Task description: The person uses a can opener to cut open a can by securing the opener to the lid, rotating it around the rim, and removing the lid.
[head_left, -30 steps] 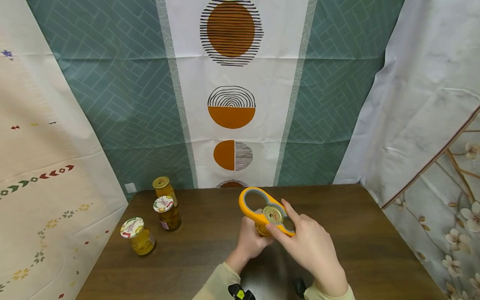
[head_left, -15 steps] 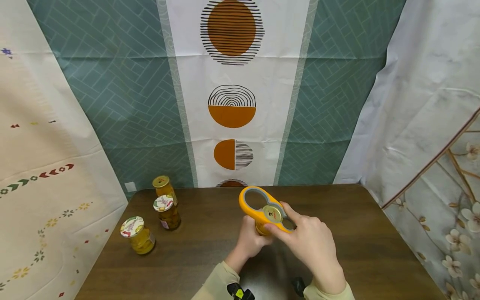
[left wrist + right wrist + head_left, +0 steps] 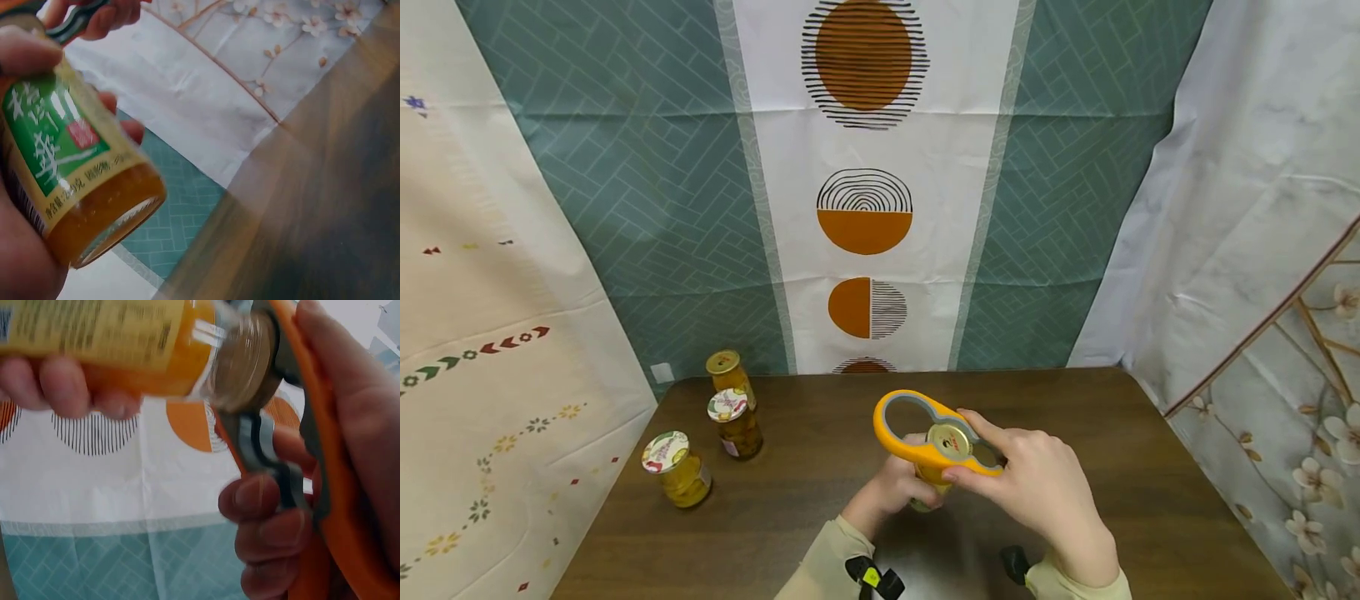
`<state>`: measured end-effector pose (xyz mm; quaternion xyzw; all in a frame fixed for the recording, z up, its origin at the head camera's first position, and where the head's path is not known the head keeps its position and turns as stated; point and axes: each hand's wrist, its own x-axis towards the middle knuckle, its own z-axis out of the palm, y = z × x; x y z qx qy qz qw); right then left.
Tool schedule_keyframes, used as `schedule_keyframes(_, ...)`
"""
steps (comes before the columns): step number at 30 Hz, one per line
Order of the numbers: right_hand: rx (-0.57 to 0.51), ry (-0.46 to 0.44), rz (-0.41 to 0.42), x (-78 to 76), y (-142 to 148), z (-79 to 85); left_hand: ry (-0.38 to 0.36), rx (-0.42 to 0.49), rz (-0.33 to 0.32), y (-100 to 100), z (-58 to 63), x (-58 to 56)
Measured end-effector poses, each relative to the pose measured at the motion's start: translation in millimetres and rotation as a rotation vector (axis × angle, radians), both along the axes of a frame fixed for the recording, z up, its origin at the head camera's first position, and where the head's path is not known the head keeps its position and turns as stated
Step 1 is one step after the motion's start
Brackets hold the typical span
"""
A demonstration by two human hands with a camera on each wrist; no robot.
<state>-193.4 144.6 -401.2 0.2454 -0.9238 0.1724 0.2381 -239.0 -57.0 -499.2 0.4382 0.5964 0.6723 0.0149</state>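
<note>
**Orange tool (image 3: 917,453) set flatter across the lid (image 3: 950,441) of the held jar (image 3: 932,473)**

Compared with half a second ago, the tool's far end lies nearer the person, and its long axis runs flatter across the head view. The right hand (image 3: 1037,475) has shifted outward with it, and more of the jar's base shows below the left hand (image 3: 897,485). The change suggests that the tool is being turned about the lid, which remains on the jar within the tool's middle opening. Grip: the left hand is wrapped around the jar's body; the right, thumb and fingers curled, clasps the tool's near end. The jar is tilted, in front of the person above the table (image 3: 790,533).

Count: hands, two; tool, one; jars, four. One jar is held; three stand at the table's left: the front jar (image 3: 687,482), the middle jar (image 3: 742,435) and the rear jar (image 3: 732,382).
</note>
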Motion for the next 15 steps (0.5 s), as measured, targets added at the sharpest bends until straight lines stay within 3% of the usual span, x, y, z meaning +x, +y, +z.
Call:
schedule_keyframes(3, 0.011, 0.023, 0.056, -0.7, 4.9, 2.1, -0.055, 0.003, -0.153, -0.6, 1.8, -0.8)
schedule_keyframes(6, 0.016, 0.036, 0.088, -1.1, 7.9, 2.9, -0.079, -0.003, -0.223, -0.5, -0.6, -1.4)
schedule_keyframes(11, 0.034, 0.032, 0.101, -0.1, 8.4, 2.9, -0.12, -0.003, -0.253, -0.6, -5.7, -2.0)
schedule_keyframes(15, 0.031, -0.021, 0.098, 1.0, 7.5, 2.4, -0.129, -0.001, -0.252, -1.4, -6.6, -2.8)
